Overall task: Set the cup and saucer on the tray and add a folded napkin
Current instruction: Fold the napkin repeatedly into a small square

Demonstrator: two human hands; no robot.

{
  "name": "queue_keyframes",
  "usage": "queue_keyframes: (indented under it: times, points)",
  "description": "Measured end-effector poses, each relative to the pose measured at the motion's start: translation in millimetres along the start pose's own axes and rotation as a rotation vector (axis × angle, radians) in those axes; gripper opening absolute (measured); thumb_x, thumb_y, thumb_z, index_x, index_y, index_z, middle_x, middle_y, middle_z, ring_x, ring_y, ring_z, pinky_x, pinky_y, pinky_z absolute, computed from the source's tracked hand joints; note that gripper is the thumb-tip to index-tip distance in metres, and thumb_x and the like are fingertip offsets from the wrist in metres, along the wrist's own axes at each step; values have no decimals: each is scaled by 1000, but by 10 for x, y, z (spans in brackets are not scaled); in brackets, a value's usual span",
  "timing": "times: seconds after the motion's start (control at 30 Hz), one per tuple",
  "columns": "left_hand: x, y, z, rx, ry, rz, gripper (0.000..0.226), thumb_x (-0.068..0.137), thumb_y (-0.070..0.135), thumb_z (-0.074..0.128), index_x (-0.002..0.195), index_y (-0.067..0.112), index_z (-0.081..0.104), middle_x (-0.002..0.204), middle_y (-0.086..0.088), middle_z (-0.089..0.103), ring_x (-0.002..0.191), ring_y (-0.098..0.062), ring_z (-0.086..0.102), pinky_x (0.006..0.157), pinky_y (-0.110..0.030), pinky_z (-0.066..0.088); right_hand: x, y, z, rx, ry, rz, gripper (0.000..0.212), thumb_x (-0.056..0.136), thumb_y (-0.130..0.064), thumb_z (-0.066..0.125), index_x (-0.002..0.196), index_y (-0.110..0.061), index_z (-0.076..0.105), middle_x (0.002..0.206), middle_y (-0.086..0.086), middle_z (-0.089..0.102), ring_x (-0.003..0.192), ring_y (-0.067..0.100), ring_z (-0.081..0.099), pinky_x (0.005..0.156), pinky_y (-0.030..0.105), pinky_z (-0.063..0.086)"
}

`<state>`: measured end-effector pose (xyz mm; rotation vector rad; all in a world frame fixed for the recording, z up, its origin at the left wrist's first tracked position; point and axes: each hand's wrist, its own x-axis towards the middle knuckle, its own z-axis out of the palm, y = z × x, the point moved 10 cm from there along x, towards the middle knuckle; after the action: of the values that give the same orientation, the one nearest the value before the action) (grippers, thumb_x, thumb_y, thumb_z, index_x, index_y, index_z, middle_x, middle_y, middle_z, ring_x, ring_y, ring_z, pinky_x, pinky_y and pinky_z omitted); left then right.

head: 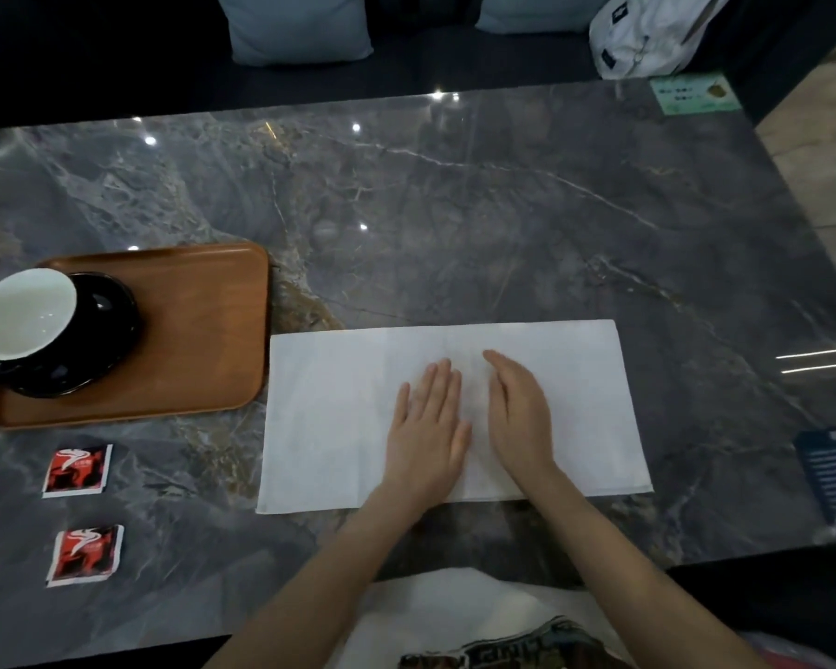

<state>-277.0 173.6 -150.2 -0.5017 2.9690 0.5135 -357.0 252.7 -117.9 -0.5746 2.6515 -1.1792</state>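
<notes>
Both hands point(474, 417) press the napkin point(339, 417) beside the tray point(203, 330).

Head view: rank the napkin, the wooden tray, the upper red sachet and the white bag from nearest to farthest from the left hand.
1. Napkin: directly under the left hand, touching.
2. Wooden tray: to the left, holding the cup and saucer.
3. Upper red sachet: farther left, near the table's front edge.
4. White bag: far back right, beyond the table.
</notes>
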Motion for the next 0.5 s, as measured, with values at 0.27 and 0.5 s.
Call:
queue_keyframes:
  times: [0.27,0.5]
  points:
    - [14,100,151,-37,0,-3,60,92,38,16,144,10,21,153,-4,18,139,-16,1,111,-33,-9,756,601,-558,-616,-92,92,58,93,-16,44,145,-8,20,152,12,27,141,25,19,114,41,15]
    - [19,81,157,22,11,-12,55,90,34,29,138,7,36,146,-8,39,136,-21,32,110,-38,9,988,762,-739,-592,-287,137,45,81,-24,64,123,-10,53,124,15,46,122,31,34,100,41,33]
